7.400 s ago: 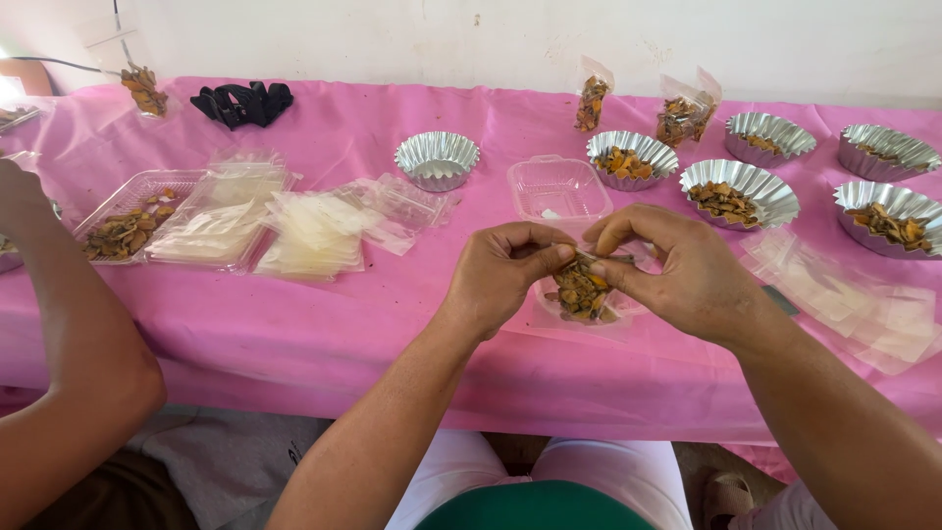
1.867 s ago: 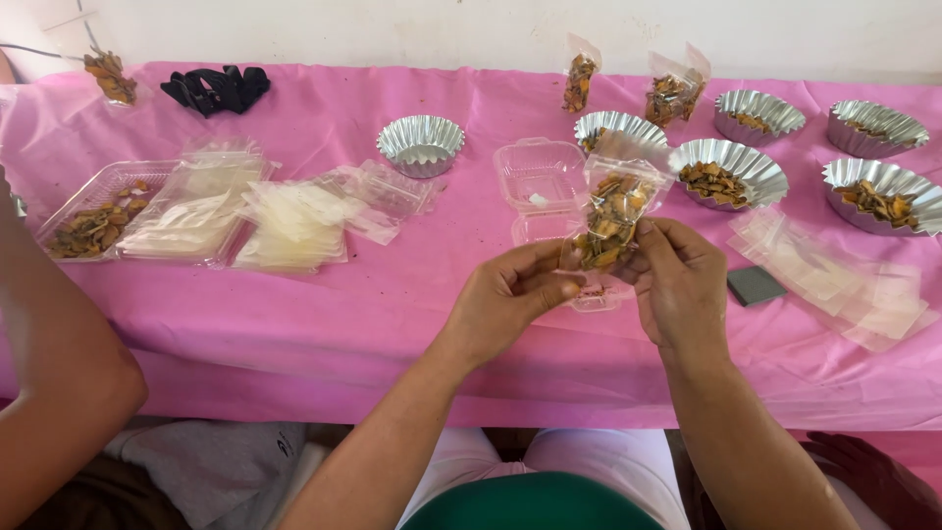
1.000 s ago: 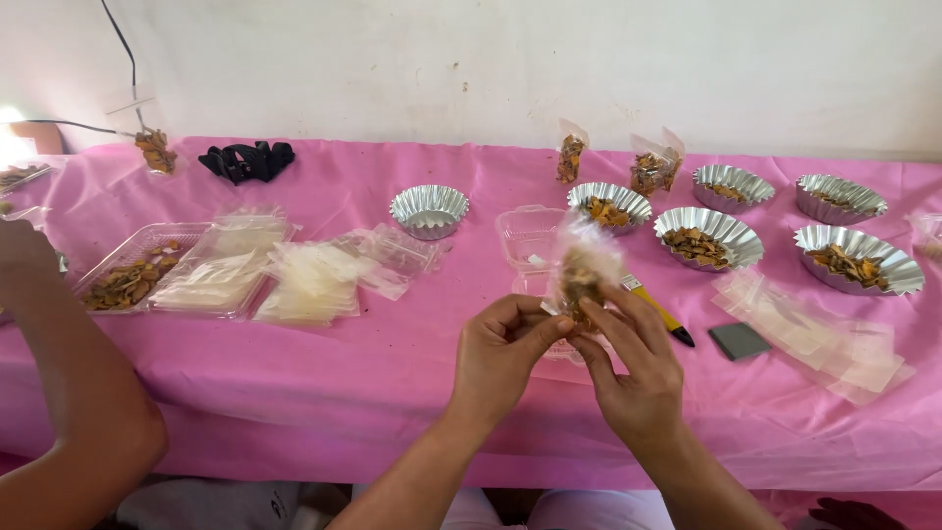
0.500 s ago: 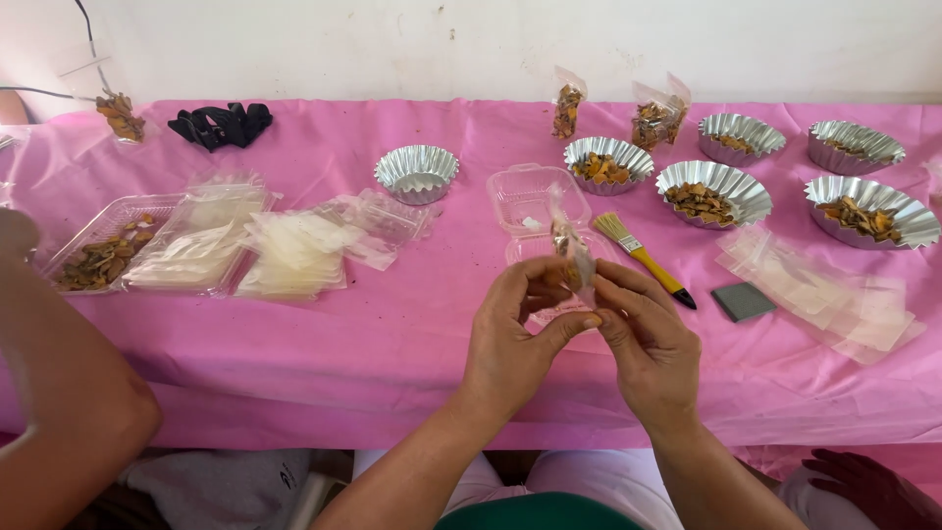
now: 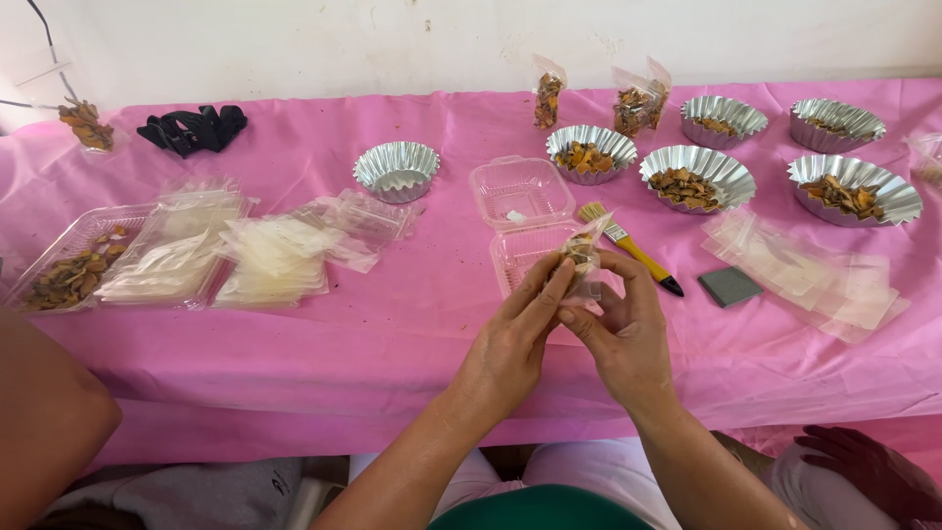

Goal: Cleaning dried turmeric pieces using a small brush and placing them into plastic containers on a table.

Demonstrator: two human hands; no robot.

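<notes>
Both hands meet over the near half of the pink tablecloth (image 5: 392,334), just in front of an open clear clamshell box (image 5: 525,211). The left hand (image 5: 515,339) and the right hand (image 5: 623,339) each pinch the same small clear bag (image 5: 584,253) of brown pieces, fingers closed on it from either side, the bag raised above the cloth and tilted. Just right of the hands lie a yellow-handled brush (image 5: 628,247) and a small grey block (image 5: 729,286), with a stack of flat clear bags (image 5: 814,275) beyond. Bare cloth stretches between the hands and the near table edge, and leftward toward a heap of empty bags (image 5: 265,260). Fluted foil cups (image 5: 697,177) holding brown pieces crowd the far right; one empty foil cup (image 5: 396,169) stands apart, left of the clamshell. Another person's arm (image 5: 44,412) fills the lower left corner.
</notes>
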